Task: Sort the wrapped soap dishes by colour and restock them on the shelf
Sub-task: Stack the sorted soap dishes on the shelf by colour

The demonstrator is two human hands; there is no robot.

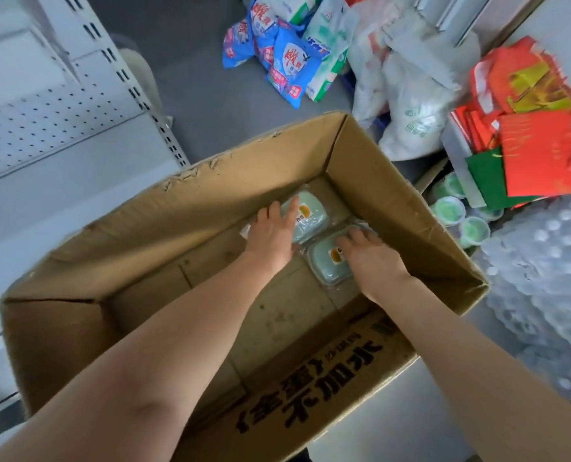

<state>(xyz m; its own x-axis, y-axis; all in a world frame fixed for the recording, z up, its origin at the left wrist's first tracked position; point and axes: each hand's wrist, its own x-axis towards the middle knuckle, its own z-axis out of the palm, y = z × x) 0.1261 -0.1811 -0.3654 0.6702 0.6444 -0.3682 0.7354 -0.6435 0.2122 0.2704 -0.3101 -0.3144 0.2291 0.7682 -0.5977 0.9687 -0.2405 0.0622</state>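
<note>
Inside the cardboard box (211, 195), my left hand (271, 233) lies flat on the farther green soap dish (314, 221). My right hand (372, 260) rests, fingers loose, on the nearer dish (324, 271).

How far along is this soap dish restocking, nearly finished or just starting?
Probably near the end: the cardboard box shows only two wrapped dishes, both green, so sorting looks done. In hand: the left hand rests on the far dish, the right hand on the near dish. Left: moving both to the shelf.
</note>
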